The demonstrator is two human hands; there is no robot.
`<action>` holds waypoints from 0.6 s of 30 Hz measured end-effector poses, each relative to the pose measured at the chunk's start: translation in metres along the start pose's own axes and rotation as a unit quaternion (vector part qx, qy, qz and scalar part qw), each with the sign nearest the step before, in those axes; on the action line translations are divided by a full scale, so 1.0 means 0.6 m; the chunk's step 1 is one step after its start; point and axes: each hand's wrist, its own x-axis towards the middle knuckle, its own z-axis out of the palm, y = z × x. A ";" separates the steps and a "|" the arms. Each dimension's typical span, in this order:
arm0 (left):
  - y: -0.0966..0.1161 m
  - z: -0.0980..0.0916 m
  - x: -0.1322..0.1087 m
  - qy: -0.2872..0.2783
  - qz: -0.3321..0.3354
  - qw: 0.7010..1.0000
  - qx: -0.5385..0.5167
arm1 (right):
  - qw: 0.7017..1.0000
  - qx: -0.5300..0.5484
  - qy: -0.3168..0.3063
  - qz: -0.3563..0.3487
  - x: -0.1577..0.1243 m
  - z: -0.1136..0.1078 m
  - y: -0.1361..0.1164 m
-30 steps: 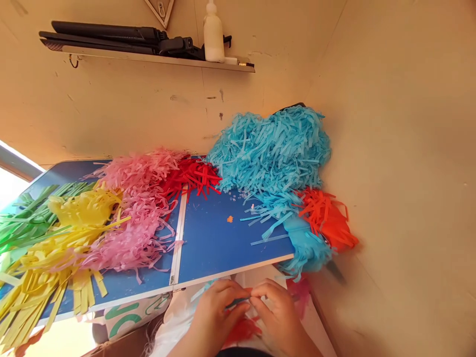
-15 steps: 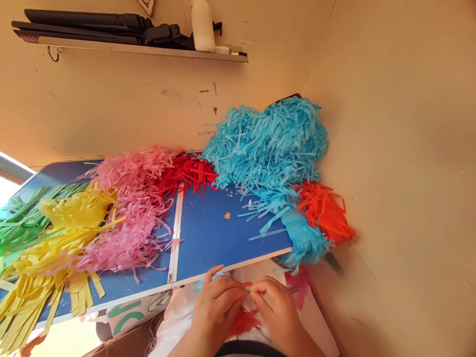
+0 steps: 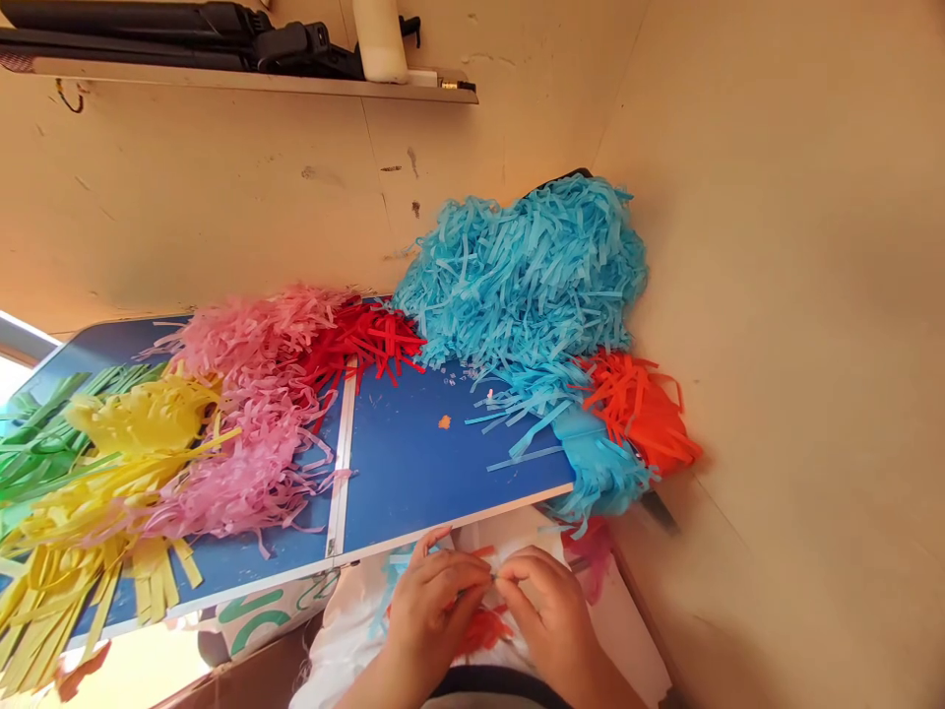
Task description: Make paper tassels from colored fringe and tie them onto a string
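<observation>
My left hand (image 3: 435,596) and my right hand (image 3: 542,596) meet just below the front edge of the blue table (image 3: 428,473). Both pinch at the same spot, fingertips almost touching; what lies between them is too small to make out. Red-orange paper strips (image 3: 483,630) show below and between the hands, over a white cloth. On the table, nearest to my hands, a light blue fringed paper bundle (image 3: 598,458) hangs over the front edge at the right. A small orange scrap (image 3: 444,422) lies on the tabletop.
A large light blue fringe heap (image 3: 524,276) stands against the wall, with an orange-red bundle (image 3: 642,409) at its right. Pink (image 3: 258,433), red (image 3: 369,340), yellow (image 3: 140,423) and green (image 3: 44,443) fringes cover the left side. Above hangs a shelf (image 3: 295,92) with a white bottle (image 3: 380,39).
The view has shifted slightly, so the shelf and table sit a little higher and further left. My hands keep the same pinch, with barely any movement.
</observation>
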 end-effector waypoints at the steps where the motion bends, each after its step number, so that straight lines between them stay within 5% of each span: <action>1: 0.001 0.001 0.000 -0.005 -0.019 1.000 -0.014 | 1.000 0.022 -0.006 0.012 0.000 -0.002 0.000; 7: 0.006 0.008 -0.003 -0.030 -0.130 0.987 -0.087 | 0.993 0.104 -0.007 0.060 -0.004 -0.010 0.002; 18: 0.012 0.014 0.008 -0.036 -0.084 0.993 -0.069 | 0.999 0.011 0.034 -0.012 -0.005 -0.012 0.004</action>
